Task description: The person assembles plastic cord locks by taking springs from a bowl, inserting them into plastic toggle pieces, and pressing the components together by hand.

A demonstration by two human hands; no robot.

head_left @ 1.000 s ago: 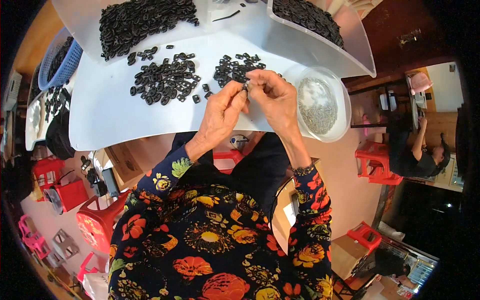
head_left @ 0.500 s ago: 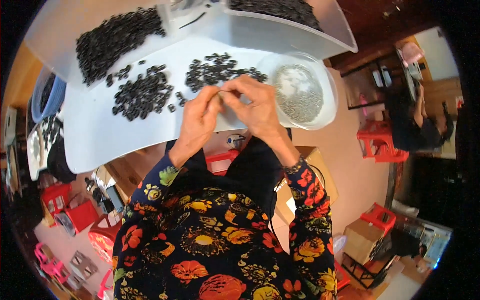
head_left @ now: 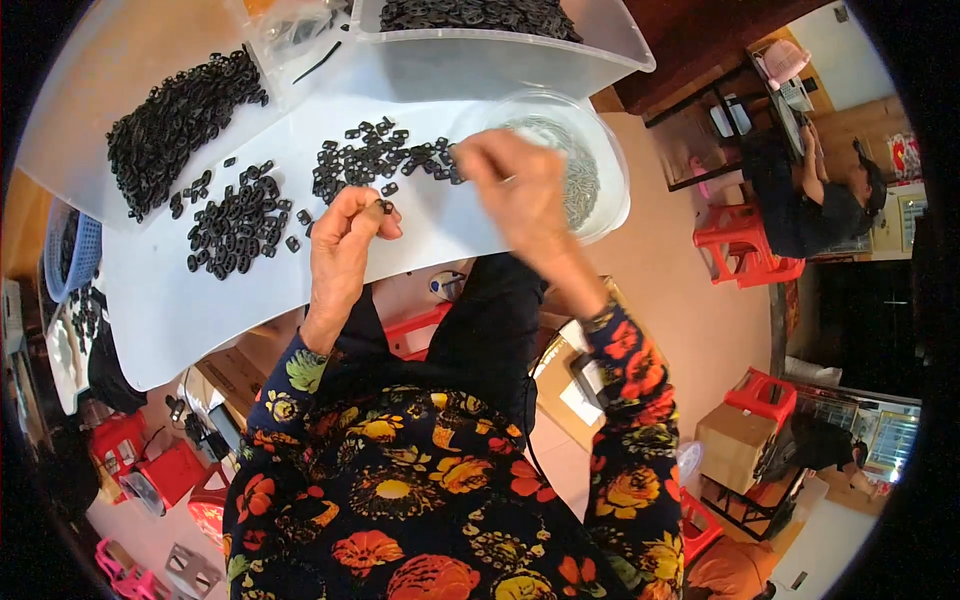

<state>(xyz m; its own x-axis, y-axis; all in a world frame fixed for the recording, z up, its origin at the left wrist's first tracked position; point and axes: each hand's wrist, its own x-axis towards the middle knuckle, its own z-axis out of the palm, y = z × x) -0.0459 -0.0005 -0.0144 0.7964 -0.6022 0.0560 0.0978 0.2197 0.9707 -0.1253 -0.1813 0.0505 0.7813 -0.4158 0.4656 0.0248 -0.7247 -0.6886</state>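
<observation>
My left hand is over the front of the white table, thumb and fingers closed on a small black plastic part. To its right, my right hand is raised at the edge of a clear round tub, and motion smears its fingers. Many thin silvery metal pieces, like small pins, lie in the tub. Beyond my left hand spreads one loose heap of black plastic parts. A second heap lies further left.
A clear bin tipped toward the table spills black parts at the far left. Another clear bin of black pieces stands at the back. A blue basket is beyond the table's left edge. Other people sit at the right, near red stools.
My hands were together over the table; now they are apart. The right has moved right toward the tub, while the left keeps hold of a black part. The view has shifted slightly.
</observation>
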